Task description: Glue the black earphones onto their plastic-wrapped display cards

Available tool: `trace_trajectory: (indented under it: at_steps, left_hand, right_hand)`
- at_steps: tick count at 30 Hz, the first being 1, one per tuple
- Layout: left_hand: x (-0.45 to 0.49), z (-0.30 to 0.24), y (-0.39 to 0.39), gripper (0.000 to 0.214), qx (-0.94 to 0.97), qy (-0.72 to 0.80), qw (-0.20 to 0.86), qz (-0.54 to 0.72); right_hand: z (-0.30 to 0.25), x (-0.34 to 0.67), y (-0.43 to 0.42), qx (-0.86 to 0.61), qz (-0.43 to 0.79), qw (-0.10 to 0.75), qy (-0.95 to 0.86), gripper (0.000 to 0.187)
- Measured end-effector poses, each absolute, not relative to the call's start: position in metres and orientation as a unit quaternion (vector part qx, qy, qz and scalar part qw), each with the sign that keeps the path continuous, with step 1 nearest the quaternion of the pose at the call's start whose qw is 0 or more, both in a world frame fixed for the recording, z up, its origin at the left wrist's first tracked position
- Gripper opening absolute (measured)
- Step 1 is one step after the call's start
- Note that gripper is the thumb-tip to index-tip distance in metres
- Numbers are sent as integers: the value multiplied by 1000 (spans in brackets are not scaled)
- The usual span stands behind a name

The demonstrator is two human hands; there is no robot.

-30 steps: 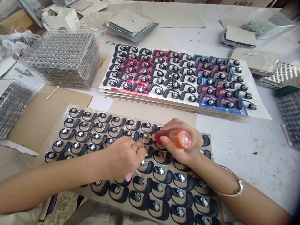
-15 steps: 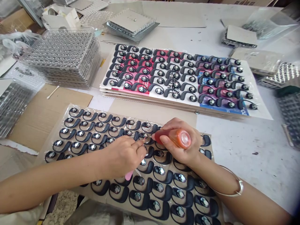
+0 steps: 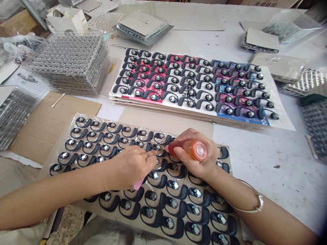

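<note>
A red-orange squeeze bottle [image 3: 186, 150] is clamped in the right hand [image 3: 196, 160], just apart from the left hand [image 3: 131, 166], where a pink-handled pick [image 3: 138, 184] is pinched over a black ear-hook earpiece [image 3: 156, 147] on a film-covered card [image 3: 60, 151]; a printed card stack [image 3: 194, 115] is laid beyond.

The operator's upper limbs are exposed from the hands to beyond the elbow region visible in frame. The left forearm [image 3: 51, 200] and right forearm [image 3: 276, 221] carry no sleeve covering within view. The left hand [image 3: 133, 166] and right hand [image 3: 196, 160] are ungloved. The thumbnail [image 3: 177, 152] of the right hand is short and unpainted. One slim silver open bangle [image 3: 261, 203] with a rounded terminal encircles the right wrist loosely. Pale fabric [image 3: 22, 234] lies under the left forearm at the lower frame edge. A grey-beige garment section [image 3: 102, 234] occupies the lower centre edge; its exact garment type cannot be determined.
</note>
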State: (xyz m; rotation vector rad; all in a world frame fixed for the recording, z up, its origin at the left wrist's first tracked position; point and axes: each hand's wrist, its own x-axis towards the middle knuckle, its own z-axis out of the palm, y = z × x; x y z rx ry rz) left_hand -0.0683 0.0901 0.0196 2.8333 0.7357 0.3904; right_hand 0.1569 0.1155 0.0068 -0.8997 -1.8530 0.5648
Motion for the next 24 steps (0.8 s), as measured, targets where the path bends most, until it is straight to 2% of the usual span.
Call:
trace_trajectory:
  at_steps: [15,24]
  left_hand:
    - [-74,28,111,18,906,309,269,107]
    - [-76,31,118,18,878,327,326,124]
  right_hand:
    - [6,156,114,-345,236,494,-762,13]
    - [3,157,114,-348,248,489,-760,13]
